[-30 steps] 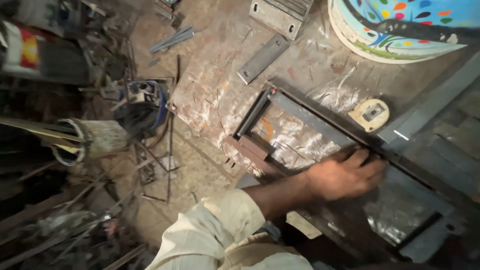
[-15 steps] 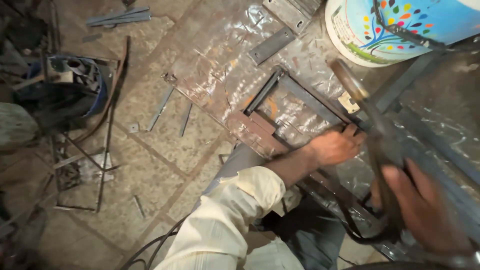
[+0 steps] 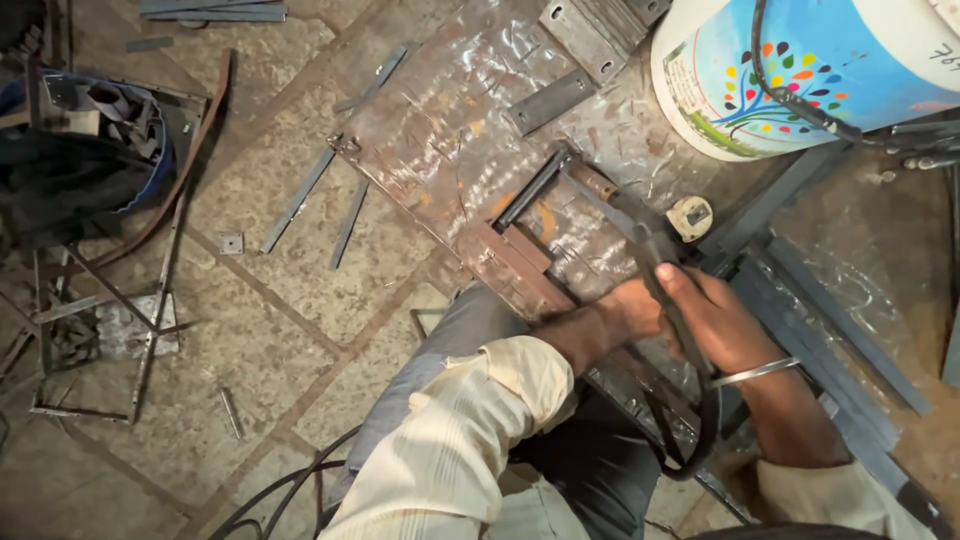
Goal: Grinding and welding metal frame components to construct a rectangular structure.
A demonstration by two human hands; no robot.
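My right hand (image 3: 715, 320), a metal bangle on its wrist, is closed around the dark handle of a welding electrode holder (image 3: 640, 235). The holder's tip points up-left over a rectangular steel frame (image 3: 530, 190), and its black cable (image 3: 700, 430) loops down past my wrist. My left hand (image 3: 615, 310), coming out of a cream sleeve, rests on the frame's near edge right beside my right hand. Its fingers are hidden behind the holder. The frame lies on a rusty metal sheet (image 3: 440, 150).
A small round tape measure (image 3: 690, 215) sits by the frame. A white and blue bucket (image 3: 800, 70) stands at the top right with a cable draped over it. Flat steel bars (image 3: 550, 100), loose strips (image 3: 297, 200), a scrap-filled tub (image 3: 90, 150) and long steel sections (image 3: 840, 310) surround me.
My right hand has come in from the right with the electrode holder and now sits against my left hand. The view has shifted right, bringing the bucket closer.
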